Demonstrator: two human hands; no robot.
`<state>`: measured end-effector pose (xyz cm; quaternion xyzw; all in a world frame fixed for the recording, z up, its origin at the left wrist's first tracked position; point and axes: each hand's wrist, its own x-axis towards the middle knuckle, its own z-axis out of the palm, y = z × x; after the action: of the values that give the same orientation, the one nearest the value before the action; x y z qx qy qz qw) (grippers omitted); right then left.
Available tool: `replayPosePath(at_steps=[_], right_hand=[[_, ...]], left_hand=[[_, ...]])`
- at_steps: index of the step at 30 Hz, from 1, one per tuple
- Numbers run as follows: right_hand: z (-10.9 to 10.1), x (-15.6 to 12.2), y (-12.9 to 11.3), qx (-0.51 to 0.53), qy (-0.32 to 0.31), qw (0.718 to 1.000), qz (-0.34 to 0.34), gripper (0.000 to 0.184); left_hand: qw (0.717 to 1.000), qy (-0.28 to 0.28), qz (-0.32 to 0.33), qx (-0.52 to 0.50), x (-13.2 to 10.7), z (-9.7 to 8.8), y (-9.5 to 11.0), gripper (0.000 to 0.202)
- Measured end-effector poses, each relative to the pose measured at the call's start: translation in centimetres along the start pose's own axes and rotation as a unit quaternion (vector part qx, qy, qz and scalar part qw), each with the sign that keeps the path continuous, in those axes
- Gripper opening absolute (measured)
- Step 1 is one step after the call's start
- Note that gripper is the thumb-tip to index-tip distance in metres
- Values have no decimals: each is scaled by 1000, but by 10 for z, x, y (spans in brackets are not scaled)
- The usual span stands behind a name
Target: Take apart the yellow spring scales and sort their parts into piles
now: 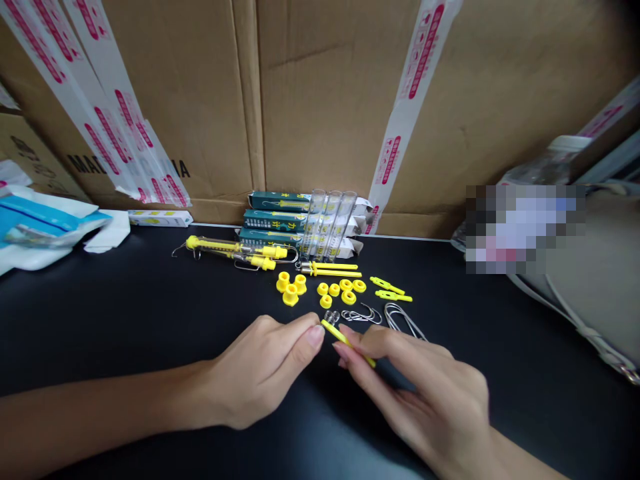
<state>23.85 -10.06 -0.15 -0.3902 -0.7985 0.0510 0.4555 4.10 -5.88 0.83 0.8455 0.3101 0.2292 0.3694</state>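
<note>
Both my hands meet over a black table (pixel 125 313). My right hand (pixel 425 387) pinches a thin yellow plastic rod (pixel 345 339) that has a small metal spring at its far tip. My left hand (pixel 260 367) is closed, its fingertips pressed on the rod's far end. Just beyond lie several yellow caps (pixel 291 288), yellow rings (pixel 341 291), metal hooks (pixel 361 314), wire loops (pixel 403 319), two yellow clips (pixel 391 291) and two yellow rods (pixel 330 269).
Assembled yellow spring scales (pixel 235 249) lie before stacked green boxes (pixel 273 219) with clear tubes (pixel 330 223) leaning on them. Taped cardboard cartons (pixel 320 93) wall the back. Blue-white packaging (pixel 45 223) sits left; a grey bag (pixel 590 280) sits right.
</note>
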Motion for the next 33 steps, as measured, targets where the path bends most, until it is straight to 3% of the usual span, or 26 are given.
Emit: replayPosePath(at_steps=[7,20,26,33], right_hand=[[2,-2,6,-8,-36,999,-13,21],[-1,11,13,24,-19,998,-46,18],[-1,4,15,-68,-36,994,-84,18],[-7,8,15,-192,-49,967,-162,31]], left_hand=[[986,-38,-50,-152,0,-3,-3,48],[936,-63,-99,-332,1,-3,-11,48],[920,-81,-126,-361,3,-2,-12,48],[897,-100,-129,-410,7,-3,-17,47]])
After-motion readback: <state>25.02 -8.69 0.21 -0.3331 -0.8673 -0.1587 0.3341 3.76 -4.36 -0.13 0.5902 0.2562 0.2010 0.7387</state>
